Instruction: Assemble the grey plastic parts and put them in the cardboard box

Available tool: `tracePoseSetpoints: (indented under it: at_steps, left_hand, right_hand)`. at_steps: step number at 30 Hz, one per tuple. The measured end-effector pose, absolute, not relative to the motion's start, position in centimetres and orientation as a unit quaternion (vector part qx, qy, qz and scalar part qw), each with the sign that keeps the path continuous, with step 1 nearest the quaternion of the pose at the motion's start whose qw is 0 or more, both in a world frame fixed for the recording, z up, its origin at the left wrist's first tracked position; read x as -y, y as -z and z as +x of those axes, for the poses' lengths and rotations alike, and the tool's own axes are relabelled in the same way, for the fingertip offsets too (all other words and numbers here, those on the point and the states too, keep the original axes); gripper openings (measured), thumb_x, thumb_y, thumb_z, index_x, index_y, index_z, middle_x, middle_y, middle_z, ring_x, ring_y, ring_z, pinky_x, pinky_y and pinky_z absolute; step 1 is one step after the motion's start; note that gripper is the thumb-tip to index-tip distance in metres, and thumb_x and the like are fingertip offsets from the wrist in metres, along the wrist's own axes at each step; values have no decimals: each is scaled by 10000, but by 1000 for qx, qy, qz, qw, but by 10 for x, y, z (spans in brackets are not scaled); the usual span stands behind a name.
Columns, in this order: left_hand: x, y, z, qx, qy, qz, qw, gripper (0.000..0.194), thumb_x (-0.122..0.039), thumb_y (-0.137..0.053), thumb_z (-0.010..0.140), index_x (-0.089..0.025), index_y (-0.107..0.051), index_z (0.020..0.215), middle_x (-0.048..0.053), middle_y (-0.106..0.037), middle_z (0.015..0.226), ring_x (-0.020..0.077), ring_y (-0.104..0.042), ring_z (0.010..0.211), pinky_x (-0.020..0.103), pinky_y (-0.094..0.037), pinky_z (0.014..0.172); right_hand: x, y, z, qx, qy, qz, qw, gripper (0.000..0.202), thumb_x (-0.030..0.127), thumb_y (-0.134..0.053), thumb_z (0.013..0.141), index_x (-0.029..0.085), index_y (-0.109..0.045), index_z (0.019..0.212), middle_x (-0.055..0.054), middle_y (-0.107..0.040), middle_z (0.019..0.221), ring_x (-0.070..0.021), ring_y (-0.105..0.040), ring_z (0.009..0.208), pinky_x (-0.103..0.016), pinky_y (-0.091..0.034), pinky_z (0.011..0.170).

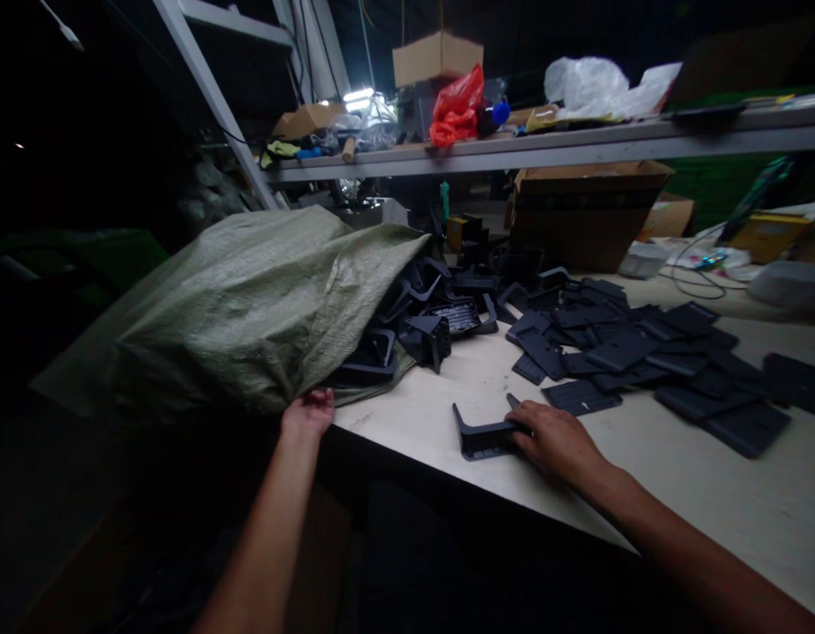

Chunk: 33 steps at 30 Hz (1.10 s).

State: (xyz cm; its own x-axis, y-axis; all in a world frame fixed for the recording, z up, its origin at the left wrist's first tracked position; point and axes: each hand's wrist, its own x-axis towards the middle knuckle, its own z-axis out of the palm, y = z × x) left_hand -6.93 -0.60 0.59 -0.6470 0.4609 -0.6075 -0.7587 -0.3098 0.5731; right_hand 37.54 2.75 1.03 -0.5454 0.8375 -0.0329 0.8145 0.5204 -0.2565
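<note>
Two bare hands work at the near edge of a pale table point(744, 511) in the head view. The left hand point(307, 412) is at the lower hem of a green woven sack point(248, 308), its fingers curled around the cloth where the sack hangs over the table edge. The sack lies on its side with the mouth open to the right, and a heap of black plastic parts point(426, 317) comes out of this mouth onto the table.

The right hand point(556, 440) lies on one black plastic bracket point(479, 436), which stands alone near the table edge, between the sack and the person. The fingers cover the right end of the bracket and press it from above; I cannot tell if they are closed around it.

Further right, many flat black plates point(651, 352) are spread on the table, some overlapping. Behind them stands an open cardboard box point(585, 216). Above, a metal shelf point(579, 145) carries a red plastic bag point(456, 106), a small carton point(437, 57) and white plastic bags point(589, 86). The left side of the picture is too dark to tell more
</note>
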Motion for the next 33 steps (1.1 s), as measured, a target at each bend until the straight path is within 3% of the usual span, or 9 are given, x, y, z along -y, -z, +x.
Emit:
tracePoseSetpoints:
  at_steps: [4, 9, 14, 18, 20, 23, 27, 30, 33]
  left_hand:
    - [-8, -11, -70, -474, -795, -149, 349, 345, -227, -409, 1084, -176, -519, 761, -48, -487, 662, 93, -483, 515, 236, -555, 574]
    - [9, -8, -29, -514, -785, -77, 338, 293, -145, -447, 1003, -179, -530, 724, -10, -552, 649, 116, -560, 579, 260, -615, 663]
    - [68, 0, 51, -551, -749, 55, 364, 147, -221, -644, 916, -161, -649, 783, 18, -655, 695, 173, -630, 637, 308, -600, 679]
    - [100, 9, 110, -526, -553, 387, 517, 406, -532, -639, 973, -150, -771, 1021, 131, -774, 1046, 289, -719, 1043, 384, -557, 971]
    - [100, 10, 131, -457, -528, 394, 598, 545, -624, -670, 928, -152, -762, 1186, 164, -760, 1200, 350, -686, 1176, 468, -509, 1087]
    - [85, 4, 157, -370, -561, 266, 691, 780, -726, -760, 788, -134, -713, 1294, 209, -734, 1266, 428, -685, 1173, 569, -530, 1059]
    - [68, -10, 173, -313, -602, 142, 721, 629, -658, -782, 763, -145, -738, 1124, 161, -755, 1014, 397, -716, 1047, 560, -606, 935]
    - [73, -9, 157, -357, -624, 132, 683, 571, -612, -804, 726, -151, -744, 1058, 117, -724, 889, 336, -724, 905, 503, -639, 886]
    - [91, 9, 125, -438, -579, 103, 681, 616, -535, -872, 646, -172, -748, 1128, 131, -759, 980, 353, -734, 959, 489, -651, 893]
  right_hand:
    - [-21, -9, 385, 857, -157, -485, 71, 262, 263, -616, 951, 241, -804, 1132, -83, -777, 1161, -294, -716, 1086, -410, -526, 955]
    - [-9, -4, 401, 781, -309, -497, 220, 302, 427, -692, 920, 224, -829, 1096, -92, -799, 1132, -294, -731, 1034, -397, -526, 944]
    - [10, -7, 394, 609, -517, -511, 316, 436, 601, -805, 802, 174, -810, 888, -49, -741, 791, -183, -637, 654, -279, -458, 576]
    - [32, -2, 372, 456, -690, -475, 301, 531, 616, -863, 738, 140, -765, 951, -1, -655, 673, -62, -376, 410, -231, -224, 385]
    - [44, 3, 360, 418, -740, -443, 286, 519, 583, -873, 748, 134, -747, 973, 7, -645, 682, -49, -370, 407, -214, -197, 376]
    - [59, 9, 347, 422, -773, -389, 269, 498, 572, -861, 767, 133, -737, 967, 18, -615, 687, -55, -392, 429, -206, -232, 377]
    - [56, 6, 357, 551, -679, -392, 285, 522, 603, -818, 819, 177, -752, 1114, -27, -699, 902, -112, -555, 610, -237, -445, 533]
    - [33, 3, 400, 697, -419, -485, 321, 516, 514, -833, 844, 235, -717, 1262, -66, -717, 1170, -177, -647, 842, -319, -537, 800]
    - [-3, 6, 470, 712, -211, -571, 350, 488, 458, -746, 919, 231, -660, 1342, -109, -665, 1334, -248, -658, 1092, -395, -527, 994]
